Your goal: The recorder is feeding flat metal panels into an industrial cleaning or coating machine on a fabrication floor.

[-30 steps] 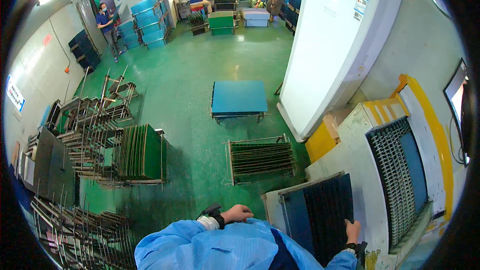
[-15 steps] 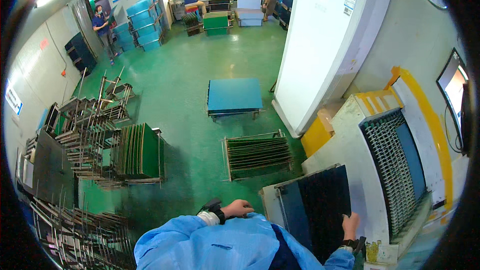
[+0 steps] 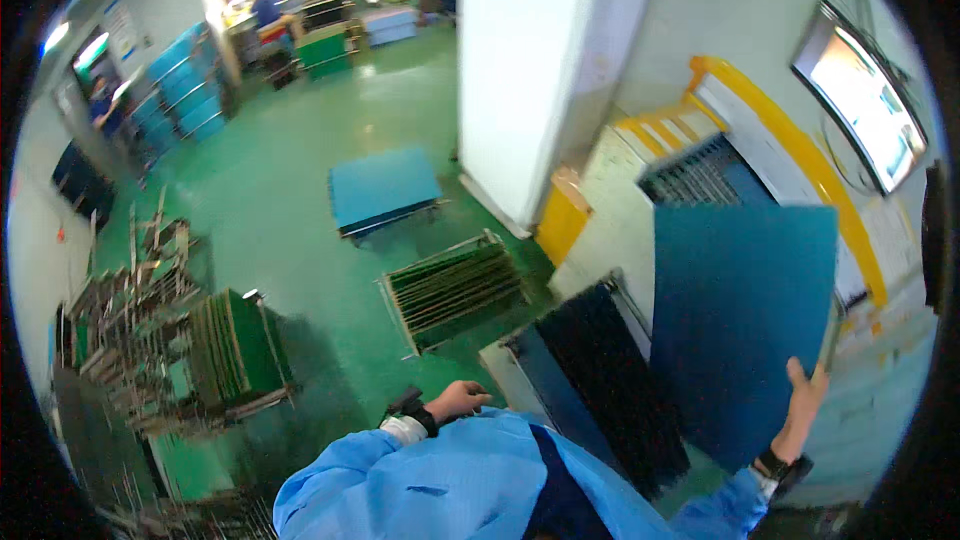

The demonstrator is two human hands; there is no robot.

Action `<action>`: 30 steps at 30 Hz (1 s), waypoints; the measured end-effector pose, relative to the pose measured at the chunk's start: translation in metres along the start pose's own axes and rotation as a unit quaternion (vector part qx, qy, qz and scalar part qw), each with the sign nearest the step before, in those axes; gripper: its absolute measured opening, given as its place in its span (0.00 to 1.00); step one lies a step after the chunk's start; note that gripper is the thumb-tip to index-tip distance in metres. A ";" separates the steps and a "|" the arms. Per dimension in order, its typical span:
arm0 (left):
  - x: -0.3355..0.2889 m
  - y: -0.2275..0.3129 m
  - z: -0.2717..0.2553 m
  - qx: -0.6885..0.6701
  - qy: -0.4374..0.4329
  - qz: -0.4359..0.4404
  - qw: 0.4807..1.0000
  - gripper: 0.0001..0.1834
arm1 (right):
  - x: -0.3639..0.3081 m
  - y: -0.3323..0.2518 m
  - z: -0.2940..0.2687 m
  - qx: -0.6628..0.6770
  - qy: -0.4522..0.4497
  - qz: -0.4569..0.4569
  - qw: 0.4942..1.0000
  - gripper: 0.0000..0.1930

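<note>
At the right, my right hand (image 3: 803, 400) is closed on the right edge of a flat blue panel (image 3: 745, 310). The panel stands nearly upright and covers part of the slotted machine (image 3: 690, 168) behind it. To its left, a rack holds a tightly packed row of dark panels (image 3: 612, 380) with a blue side (image 3: 565, 365). My left hand (image 3: 460, 398) is in front of my body, its fingers loosely bent, with nothing seen in it.
A rack of green panels (image 3: 455, 290) stands on the floor, with a blue-topped stack (image 3: 385, 190) beyond it. Metal racks and upright green panels (image 3: 235, 350) fill the left side. A white cabinet (image 3: 510, 70) rises ahead; a screen (image 3: 862, 95) hangs at right. People work far off.
My right hand has moved right and up from the rack of dark panels, now holding a blue panel clear of it. The view has turned right; my left hand stays by my body.
</note>
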State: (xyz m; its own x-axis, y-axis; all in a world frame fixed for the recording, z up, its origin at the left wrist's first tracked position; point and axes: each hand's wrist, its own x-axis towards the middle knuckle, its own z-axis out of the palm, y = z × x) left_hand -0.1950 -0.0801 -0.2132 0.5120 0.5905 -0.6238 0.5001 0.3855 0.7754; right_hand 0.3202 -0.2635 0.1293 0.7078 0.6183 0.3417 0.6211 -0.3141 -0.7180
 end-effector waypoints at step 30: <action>0.005 0.043 0.025 -0.006 0.081 -0.019 0.997 0.19 | 0.017 0.120 0.206 0.656 0.019 0.417 0.629 0.09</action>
State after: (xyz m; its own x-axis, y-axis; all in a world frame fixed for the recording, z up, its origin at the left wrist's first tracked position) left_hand -0.1533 -0.0785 -0.1852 0.3734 0.6820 -0.6288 0.5072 0.4175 0.7540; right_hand 0.3373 -0.1422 -0.0765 0.6255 0.6076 -0.4895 -0.7666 0.3616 -0.5307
